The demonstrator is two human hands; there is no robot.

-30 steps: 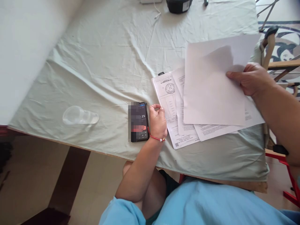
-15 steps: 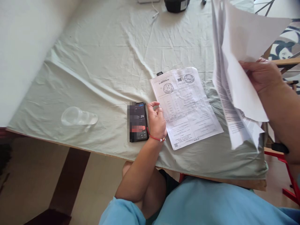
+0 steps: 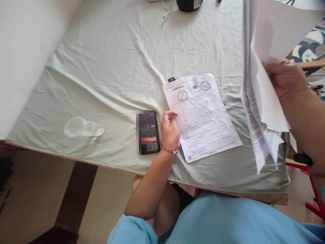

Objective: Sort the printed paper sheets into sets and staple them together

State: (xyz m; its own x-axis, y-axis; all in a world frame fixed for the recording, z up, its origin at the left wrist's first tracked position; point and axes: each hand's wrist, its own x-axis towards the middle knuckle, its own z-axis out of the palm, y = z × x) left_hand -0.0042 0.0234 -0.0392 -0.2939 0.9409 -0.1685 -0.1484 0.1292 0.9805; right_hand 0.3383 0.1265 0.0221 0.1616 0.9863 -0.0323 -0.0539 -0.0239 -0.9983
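Observation:
On the cloth lies a printed document point(image 3: 203, 115) with round stamps at its far end. My left hand point(image 3: 170, 127) rests at its left edge, fingers curled; whether they pinch the paper is hidden. A phone point(image 3: 149, 132) with a lit screen, partly pixelated, lies just left of that hand. Raised over the table's right side, a bundle of paper sheets point(image 3: 269, 88) hangs from my right hand point(image 3: 288, 79). The thumb shows on the near side of the bundle, and most other fingers are out of sight. Some sheets fan outward to the right.
A clear plastic cup point(image 3: 83, 127) lies on its side at the left of the cloth-covered table point(image 3: 106, 81). A black object point(image 3: 189, 5) and a white cable point(image 3: 166, 13) are at the far edge. Beyond the right side stands a chair with a wooden armrest point(image 3: 311, 66).
My right hand has carried the bundle of sheets a little to the right, away from the document. The fingers of my left hand have curled in slightly; the document stays in place.

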